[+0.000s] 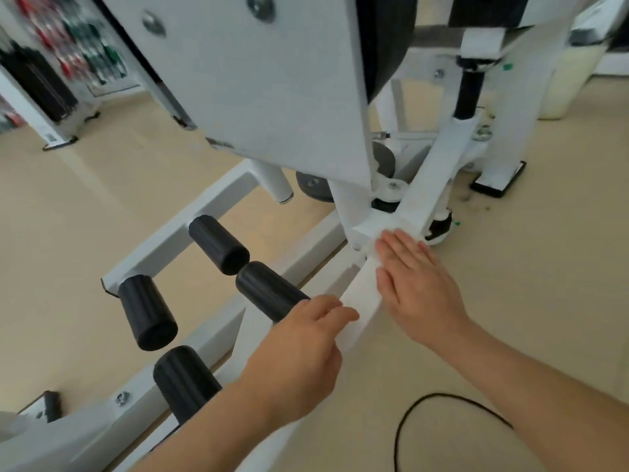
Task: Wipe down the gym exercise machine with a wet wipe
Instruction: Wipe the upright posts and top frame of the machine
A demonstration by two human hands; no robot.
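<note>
The white exercise machine (272, 97) fills the middle of the view, with a low white frame bar (360, 294) running diagonally toward me. My right hand (418, 284) lies flat with straight fingers on that bar near the joint. It presses a white wet wipe (403, 229), which shows only as a crumpled edge past the fingertips. My left hand (303, 349) is lower on the same bar, its fingers curled over the bar's edge next to a black weight peg (269, 289).
Several black pegs (218, 245) stick up from the white side rail (177, 229) at left. A black cable (425, 403) loops on the beige floor at lower right. A rack of coloured items (68, 46) stands far left. A black-footed machine leg (500, 178) stands at right.
</note>
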